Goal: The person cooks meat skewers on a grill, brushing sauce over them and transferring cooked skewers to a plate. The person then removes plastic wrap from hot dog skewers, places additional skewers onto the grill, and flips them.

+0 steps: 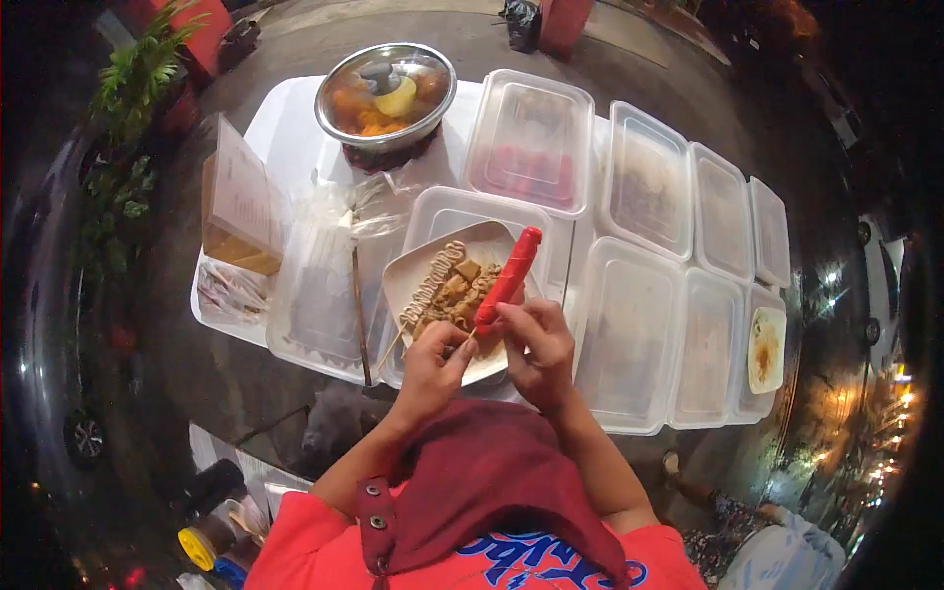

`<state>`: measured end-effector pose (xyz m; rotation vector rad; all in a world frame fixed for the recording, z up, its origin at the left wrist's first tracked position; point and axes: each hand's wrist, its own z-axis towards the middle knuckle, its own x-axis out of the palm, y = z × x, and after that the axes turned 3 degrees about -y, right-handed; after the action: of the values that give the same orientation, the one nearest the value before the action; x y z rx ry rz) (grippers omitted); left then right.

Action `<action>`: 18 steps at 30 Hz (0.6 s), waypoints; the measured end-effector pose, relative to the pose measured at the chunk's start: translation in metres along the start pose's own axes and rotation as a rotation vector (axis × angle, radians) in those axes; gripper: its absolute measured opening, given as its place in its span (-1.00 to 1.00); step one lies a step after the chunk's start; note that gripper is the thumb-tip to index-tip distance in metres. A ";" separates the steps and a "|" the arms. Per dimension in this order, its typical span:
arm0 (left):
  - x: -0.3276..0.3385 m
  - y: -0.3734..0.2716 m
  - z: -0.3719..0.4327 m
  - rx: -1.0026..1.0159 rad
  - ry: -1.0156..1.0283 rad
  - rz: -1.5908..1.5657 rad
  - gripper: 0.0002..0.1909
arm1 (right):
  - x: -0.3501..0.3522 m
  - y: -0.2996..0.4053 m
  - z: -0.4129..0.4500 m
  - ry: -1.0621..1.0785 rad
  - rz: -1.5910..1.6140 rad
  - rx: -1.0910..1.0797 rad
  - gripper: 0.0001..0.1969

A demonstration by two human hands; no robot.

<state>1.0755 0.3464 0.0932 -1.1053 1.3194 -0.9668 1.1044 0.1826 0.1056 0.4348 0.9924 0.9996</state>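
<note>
A bright red sausage (510, 276) on a thin wooden stick (473, 334) slants over a square white plate (402, 274). My left hand (434, 369) pinches the stick just below the sausage. The thumb and fingers of my right hand (542, 350) grip the sausage's lower end. Cooked, sauced pieces of food (459, 291) lie on the plate. Along its left side is a skewered item (435, 284) with a zigzag of pale sauce, its stick sticking out toward me. Beneath the plate is a lidded plastic container (435, 206).
Several lidded translucent containers (630, 339) cover the right side; one at back (527, 147) holds red items. A glass-lidded bowl (387, 96) with orange food stands at the back left. Left are a cardboard box (240, 247) and plastic bags (232, 291). A stained plate (767, 350) sits far right.
</note>
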 end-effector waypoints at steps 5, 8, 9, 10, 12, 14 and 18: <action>0.006 -0.004 0.003 0.076 -0.018 0.133 -0.87 | -0.001 0.002 0.012 0.110 -0.273 -0.141 -0.66; 0.007 0.000 0.004 0.073 -0.029 0.139 -0.88 | 0.003 -0.002 0.015 0.236 -0.318 -0.246 -0.73; 0.008 0.001 0.004 0.052 -0.032 0.134 -0.88 | 0.006 0.000 0.017 0.238 -0.344 -0.236 -0.77; 0.008 0.003 0.005 0.052 -0.030 0.135 -0.88 | 0.007 0.000 0.017 0.240 -0.369 -0.227 -0.81; 0.010 0.006 0.005 0.045 -0.027 0.133 -0.88 | 0.016 -0.011 0.011 0.218 -0.334 -0.214 -0.79; 0.012 0.004 0.006 -0.031 0.004 0.046 -0.88 | 0.018 -0.022 0.003 0.200 -0.300 -0.202 -0.77; 0.017 0.006 0.006 -0.275 0.054 -0.342 -0.89 | 0.022 -0.022 -0.007 0.045 -0.082 -0.065 -0.79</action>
<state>1.0816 0.3313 0.0827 -1.5622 1.3609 -1.0890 1.1134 0.1893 0.0758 0.3169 1.0080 0.9686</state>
